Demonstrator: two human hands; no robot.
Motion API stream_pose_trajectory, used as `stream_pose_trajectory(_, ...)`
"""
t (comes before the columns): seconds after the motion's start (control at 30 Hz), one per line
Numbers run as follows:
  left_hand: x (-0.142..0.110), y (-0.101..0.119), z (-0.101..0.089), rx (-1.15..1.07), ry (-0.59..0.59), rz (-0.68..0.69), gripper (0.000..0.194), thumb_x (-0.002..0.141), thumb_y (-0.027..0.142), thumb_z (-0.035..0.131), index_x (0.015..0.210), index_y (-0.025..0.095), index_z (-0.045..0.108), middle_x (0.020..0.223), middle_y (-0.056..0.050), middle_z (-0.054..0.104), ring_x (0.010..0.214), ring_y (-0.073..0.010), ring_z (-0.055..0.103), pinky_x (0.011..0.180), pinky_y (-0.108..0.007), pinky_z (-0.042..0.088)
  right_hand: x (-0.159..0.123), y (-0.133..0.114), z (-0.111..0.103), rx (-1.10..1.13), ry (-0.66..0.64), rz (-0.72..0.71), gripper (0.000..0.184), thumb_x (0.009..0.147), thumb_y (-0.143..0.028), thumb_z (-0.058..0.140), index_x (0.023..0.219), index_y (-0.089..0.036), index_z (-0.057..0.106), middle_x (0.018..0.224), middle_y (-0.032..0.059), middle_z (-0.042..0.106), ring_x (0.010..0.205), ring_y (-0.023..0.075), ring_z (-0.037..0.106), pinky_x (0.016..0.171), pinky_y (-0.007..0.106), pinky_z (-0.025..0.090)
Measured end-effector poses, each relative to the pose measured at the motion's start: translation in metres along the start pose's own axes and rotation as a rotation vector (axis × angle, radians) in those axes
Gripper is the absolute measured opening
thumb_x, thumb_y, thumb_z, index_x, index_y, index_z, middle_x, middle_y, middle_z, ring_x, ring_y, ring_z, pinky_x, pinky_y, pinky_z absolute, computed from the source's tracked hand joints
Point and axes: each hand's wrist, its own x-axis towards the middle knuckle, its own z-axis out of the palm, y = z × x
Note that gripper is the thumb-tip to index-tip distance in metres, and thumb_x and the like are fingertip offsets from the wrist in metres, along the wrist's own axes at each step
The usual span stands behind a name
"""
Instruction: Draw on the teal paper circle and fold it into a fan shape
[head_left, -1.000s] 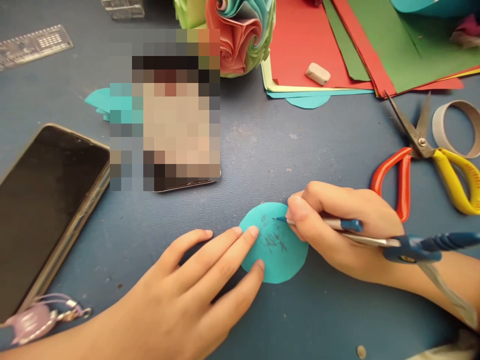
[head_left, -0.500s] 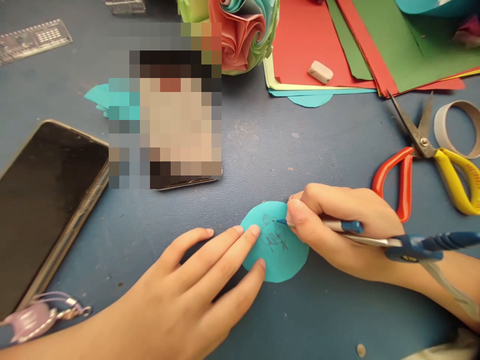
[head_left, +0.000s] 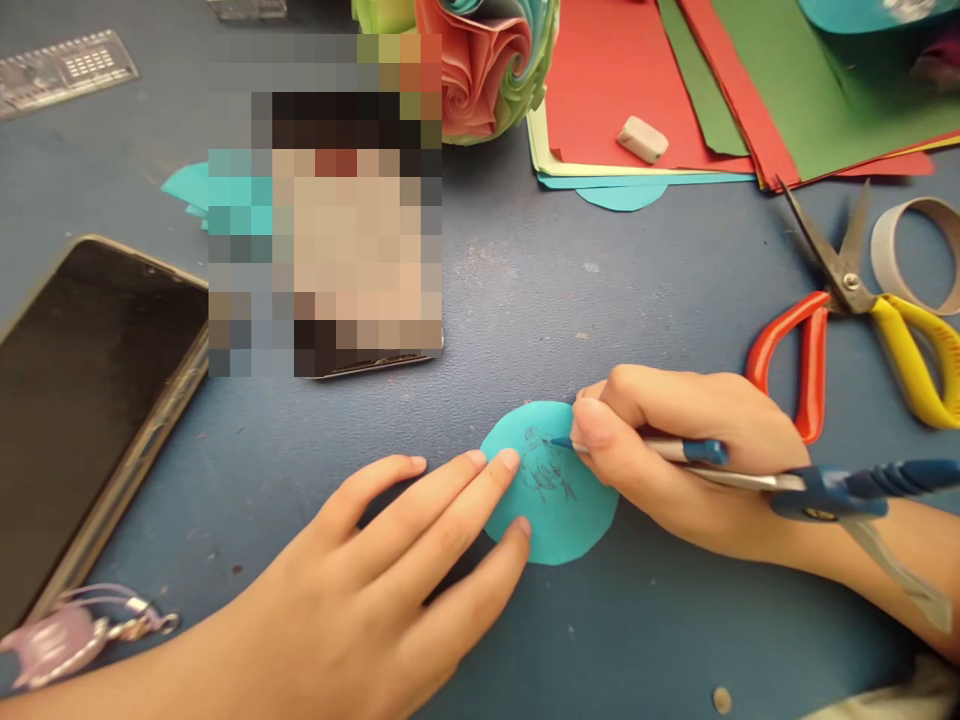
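A turquoise paper circle point(head_left: 574, 530) lies flat on the blue table, with a small dark pencil sketch on its upper middle. My left hand point(head_left: 409, 560) rests with fingers stretched out, several fingertips pressing on the circle's left side. Pinched in my right hand point(head_left: 675, 440) is a drawing compass point(head_left: 817, 492), used like a pencil: its blue tip touches the paper beside the sketch. The compass's blue hinge and grip stick out to the right over my wrist. Part of the circle's right edge is hidden under my right fingers.
Open scissors point(head_left: 847, 285) and a tape roll point(head_left: 877, 250) lie at right. Coloured paper sheets point(head_left: 600, 80) with an eraser point(head_left: 643, 140) are behind, beside a paper flower ball point(head_left: 487, 70). At left are a dark phone point(head_left: 97, 370), a clear ruler point(head_left: 67, 75) and a blurred-out phone-like object point(head_left: 375, 357).
The view has shifted very slightly. Both hands, the compass and the paper circle stay practically where they were.
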Motion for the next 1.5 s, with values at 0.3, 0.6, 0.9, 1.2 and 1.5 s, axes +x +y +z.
stream_pose_trajectory(0.3, -0.002, 0.004, -0.002, -0.013, -0.026, -0.036, 0.030, 0.093, 0.024, 0.042, 0.118, 0.023, 0.059, 0.138, -0.009, 0.049, 0.127, -0.0214, 0.042, 0.108, -0.040, 0.022, 0.003, -0.001, -0.002, -0.044, 0.033, -0.096, 0.035, 0.087, -0.009, 0.046, 0.061, -0.019, 0.025, 0.046, -0.0057, 0.032, 0.039, 0.0048, 0.027, 0.036, 0.023, 0.027)
stream_pose_trajectory(0.6, 0.000, 0.001, -0.001, -0.018, -0.025, -0.020, 0.030, 0.092, 0.025, 0.045, 0.118, 0.022, 0.059, 0.139, -0.011, 0.048, 0.129, -0.0221, 0.038, 0.109, -0.041, 0.020, 0.002, 0.000, 0.000, -0.031, 0.045, -0.098, 0.036, 0.087, -0.010, 0.047, 0.060, -0.019, 0.025, 0.046, -0.0063, 0.029, 0.040, 0.0043, 0.024, 0.037, 0.022, 0.026)
stream_pose_trajectory(0.9, 0.001, 0.003, -0.004, -0.039, -0.043, -0.045, 0.030, 0.091, 0.026, 0.047, 0.119, 0.024, 0.058, 0.140, -0.010, 0.048, 0.128, -0.0217, 0.041, 0.108, -0.039, 0.022, -0.001, 0.007, -0.001, 0.175, 0.196, 0.066, 0.034, 0.092, -0.032, 0.049, 0.061, -0.021, 0.040, 0.053, -0.0044, 0.047, 0.047, 0.0064, 0.045, 0.040, 0.020, 0.037)
stream_pose_trajectory(1.2, 0.003, 0.006, -0.003, -0.049, 0.015, -0.055, 0.030, 0.093, 0.022, 0.046, 0.120, 0.024, 0.058, 0.137, -0.010, 0.050, 0.123, -0.0236, 0.047, 0.100, -0.043, 0.032, -0.005, 0.012, -0.009, 0.338, 0.105, 0.002, 0.023, 0.086, -0.036, 0.060, 0.071, -0.020, 0.053, 0.060, -0.0029, 0.054, 0.052, 0.0080, 0.051, 0.045, 0.021, 0.039)
stream_pose_trajectory(1.5, 0.002, 0.007, 0.000, -0.005, 0.043, -0.036, 0.031, 0.093, 0.023, 0.046, 0.122, 0.026, 0.057, 0.136, -0.011, 0.051, 0.120, -0.0265, 0.050, 0.097, -0.045, 0.035, -0.019, 0.019, -0.007, 0.185, -0.033, -0.142, 0.018, 0.079, -0.008, 0.039, 0.072, -0.020, 0.051, 0.054, -0.0050, 0.051, 0.045, 0.0070, 0.046, 0.043, 0.019, 0.035)
